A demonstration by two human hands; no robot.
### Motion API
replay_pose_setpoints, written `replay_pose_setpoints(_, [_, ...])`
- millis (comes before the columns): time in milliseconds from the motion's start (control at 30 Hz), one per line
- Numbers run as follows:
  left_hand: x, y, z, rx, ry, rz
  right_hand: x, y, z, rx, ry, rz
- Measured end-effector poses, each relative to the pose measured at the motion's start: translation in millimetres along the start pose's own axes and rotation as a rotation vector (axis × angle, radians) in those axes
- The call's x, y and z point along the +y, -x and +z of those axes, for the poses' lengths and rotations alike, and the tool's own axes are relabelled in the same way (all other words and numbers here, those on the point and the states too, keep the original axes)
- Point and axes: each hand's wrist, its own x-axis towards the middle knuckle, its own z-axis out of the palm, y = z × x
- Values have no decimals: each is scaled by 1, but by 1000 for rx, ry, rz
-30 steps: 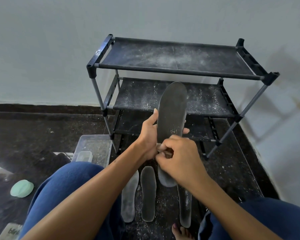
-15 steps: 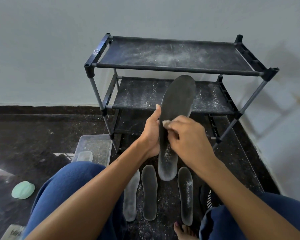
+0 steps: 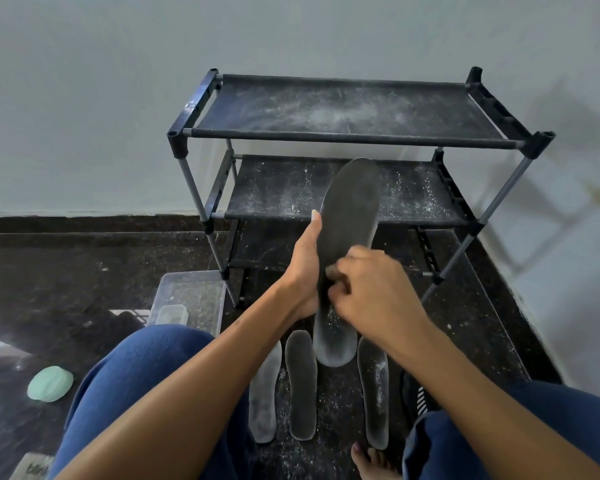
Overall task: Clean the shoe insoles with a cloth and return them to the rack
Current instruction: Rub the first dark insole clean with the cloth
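Four insoles are in view from the head camera as a seated person in blue trousers works in front of a dusty black three-tier shoe rack (image 3: 354,136) standing against a pale wall. One dark grey insole (image 3: 349,216) is held upright, toe end up, in front of the rack's middle shelf, its heel end pale with dust. The left hand (image 3: 303,268) grips this insole along its left edge, thumb stretched up the side and the other fingers wrapped behind it. The right hand (image 3: 371,289) is bunched against the insole's face about halfway down, its fingers clenched around something small that is mostly hidden; whether that is a cloth cannot be told.

Three more insoles lie on the dark speckled floor (image 3: 66,278) between the person's knees, side by side with their lengths pointing toward the rack: a pale dusty insole (image 3: 264,400) on the left, a dark insole (image 3: 302,386) just beside it, and a powder-flecked insole (image 3: 373,393) on the right, its far tip covered by the raised one. White dust is scattered over the floor around them and across the rack's shelves.

A clear plastic bin (image 3: 187,299) sits on the floor touching the rack's front left leg. A mint-green rounded object (image 3: 50,383) lies well apart near the left edge. Bare toes (image 3: 373,462) show at the bottom edge.
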Motion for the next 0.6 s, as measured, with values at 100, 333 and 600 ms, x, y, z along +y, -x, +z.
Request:
replay_pose_setpoints(100, [3,-1,-1,-11,28,5,-8,11,1,-128,-168,102])
replay_pose_setpoints(333, [1,2,0,-7,4,-3,8,-8,-7,218,11,-21])
replay_pose_setpoints(600, [-1,-3,-1,52,4,28,-2,5,-3,77,-103,34])
